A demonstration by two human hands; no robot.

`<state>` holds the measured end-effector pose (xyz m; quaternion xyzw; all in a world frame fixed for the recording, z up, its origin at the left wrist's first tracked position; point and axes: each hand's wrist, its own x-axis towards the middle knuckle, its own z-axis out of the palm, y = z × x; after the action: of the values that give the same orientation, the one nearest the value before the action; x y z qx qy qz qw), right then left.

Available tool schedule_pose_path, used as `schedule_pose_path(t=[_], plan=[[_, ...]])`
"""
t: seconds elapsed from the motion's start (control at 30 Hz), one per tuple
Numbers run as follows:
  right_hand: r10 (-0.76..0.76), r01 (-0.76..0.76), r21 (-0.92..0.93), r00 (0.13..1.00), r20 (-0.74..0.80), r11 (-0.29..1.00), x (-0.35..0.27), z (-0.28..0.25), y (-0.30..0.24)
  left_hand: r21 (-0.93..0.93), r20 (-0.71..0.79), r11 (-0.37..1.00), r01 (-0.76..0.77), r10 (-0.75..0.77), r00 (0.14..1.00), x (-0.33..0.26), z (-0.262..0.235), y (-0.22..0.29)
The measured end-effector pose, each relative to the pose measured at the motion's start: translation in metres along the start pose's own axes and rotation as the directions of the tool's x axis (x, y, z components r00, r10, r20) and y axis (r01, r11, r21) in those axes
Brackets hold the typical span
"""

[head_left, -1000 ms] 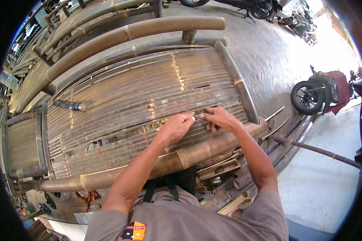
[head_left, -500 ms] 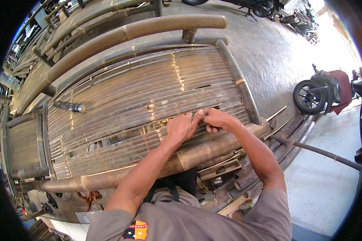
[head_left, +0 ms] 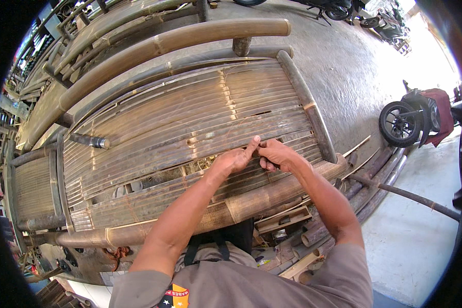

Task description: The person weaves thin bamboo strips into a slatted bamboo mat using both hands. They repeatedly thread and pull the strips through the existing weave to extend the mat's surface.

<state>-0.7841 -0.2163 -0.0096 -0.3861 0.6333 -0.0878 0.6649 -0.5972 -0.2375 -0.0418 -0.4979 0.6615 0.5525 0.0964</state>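
- Head view: the 2 hands come together above the near right part of the bench (head_left: 267, 195). The left hand (head_left: 233, 160) has its thumb raised, the right hand (head_left: 278, 155) its fingers curled; their fingertips meet or nearly so.
- The slats (head_left: 154, 120) run lengthwise along the bench, under both hands; 1 long opening splits them toward its near side.
- A fingertip could get scratched or pinched, should a slat be splintered or shift under pressure.
- Anything small between the fingers could fall through the bench, given the openings close by.
- The tube (head_left: 90, 140), on the bench's left part, might roll if jolted.
- Whether the fingers grip anything cannot be told; they hide what lies between them.
- The shirt (head_left: 262, 282) covers much below the bench's near edge.
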Motion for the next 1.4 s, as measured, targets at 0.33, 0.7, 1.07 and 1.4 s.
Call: schedule_pose_path(t=[0.33,0.7,1.07,1.4], plan=[[0.245,-0.238,0.17,0.969,-0.021,0.956,0.001,0.017,-0.023,-0.255,0.165,0.957,-0.14,0.186,0.969,0.013,-0.003,0.008],[0.208,-0.203,-0.239,0.978,-0.005,0.95,0.0,0.004,-0.027,-0.272,0.014,0.938,-0.216,0.228,0.974,-0.011,-0.004,0.011],[-0.375,0.035,-0.946,0.913,0.162,-0.322,-0.031,0.002,-0.015,0.154,-0.214,0.957,-0.247,0.277,0.937,-0.029,0.01,0.011],[-0.356,0.067,-0.926,0.911,0.208,-0.37,-0.024,-0.009,-0.018,0.371,-0.44,0.871,-0.321,0.47,0.765,-0.025,0.032,-0.005]])
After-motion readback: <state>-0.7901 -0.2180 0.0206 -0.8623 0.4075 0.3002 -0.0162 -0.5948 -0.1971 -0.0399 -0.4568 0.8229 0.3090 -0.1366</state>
